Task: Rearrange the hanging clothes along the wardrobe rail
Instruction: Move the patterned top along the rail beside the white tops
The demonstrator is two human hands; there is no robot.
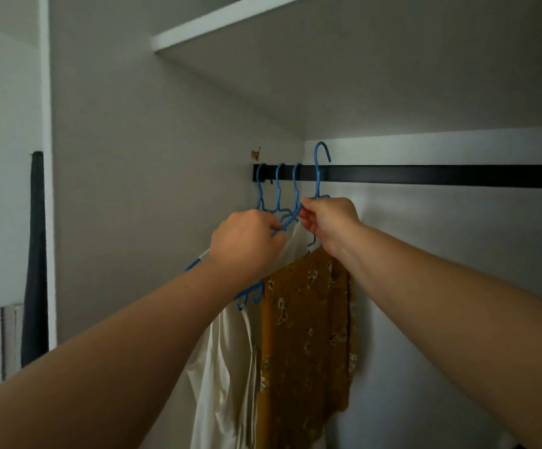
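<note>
Fingers of the right hand pinch the lifted hanger with the mustard top, its hook above the rail, while the left hand grips a hung hanger; next, hook it elsewhere.

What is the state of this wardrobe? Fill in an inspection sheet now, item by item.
Surface: black rail runs across the white back wall, bare to the right of the hangers; white shelf above.
Job's things: three blue hangers hooked at the rail's left end; a fourth hanger is lifted, its hook above the rail. Cream garment and mustard floral garment hang below.
Clutter: nothing seen.
Grippers: left hand grips a hanger's shoulder; right hand pinches the lifted hanger's neck.
Cables: nothing seen.
Surroundings: dark upright object outside the wardrobe's left panel; a small brown mark on the side wall.
</note>
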